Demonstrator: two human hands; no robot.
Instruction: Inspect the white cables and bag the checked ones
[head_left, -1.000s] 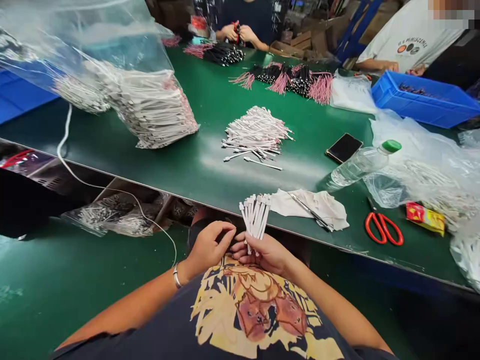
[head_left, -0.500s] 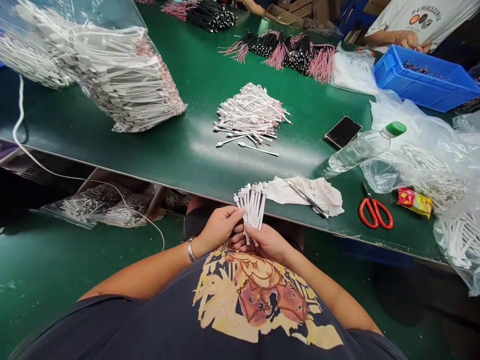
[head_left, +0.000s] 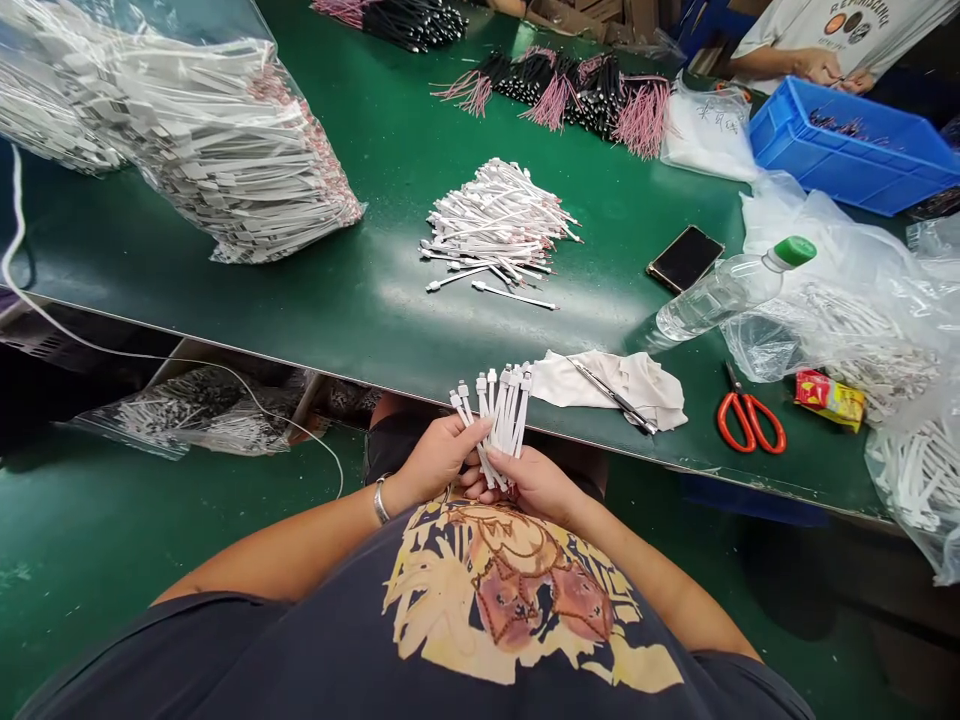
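Note:
A fanned bundle of short white cables (head_left: 510, 415) with small connectors at their upper ends is held between my two hands, just off the table's front edge. My right hand (head_left: 536, 477) is closed around the lower part of the bundle, thumb across the front. My left hand (head_left: 442, 455) pinches several of the cables on the bundle's left side. The cables' lower ends are partly hidden by my fingers. Beyond, on the green table (head_left: 337, 330), lies a loose pile of similar white cables (head_left: 499, 220), with one single cable (head_left: 514, 295) lying in front of it.
Right of the bundle, tweezers (head_left: 615, 397) rest on a white cloth (head_left: 555, 385). Red-handled scissors (head_left: 750, 420), a clear bottle (head_left: 720, 295), a phone (head_left: 686, 259) and a blue bin (head_left: 847, 150) stand further right. A large bag of cables (head_left: 247, 150) sits at left. A co-worker's hands (head_left: 832, 70) show behind.
The cables on the bundle's left side have spread out further to the left, with gaps opening between them. My left hand has shifted only slightly. The view has moved a little.

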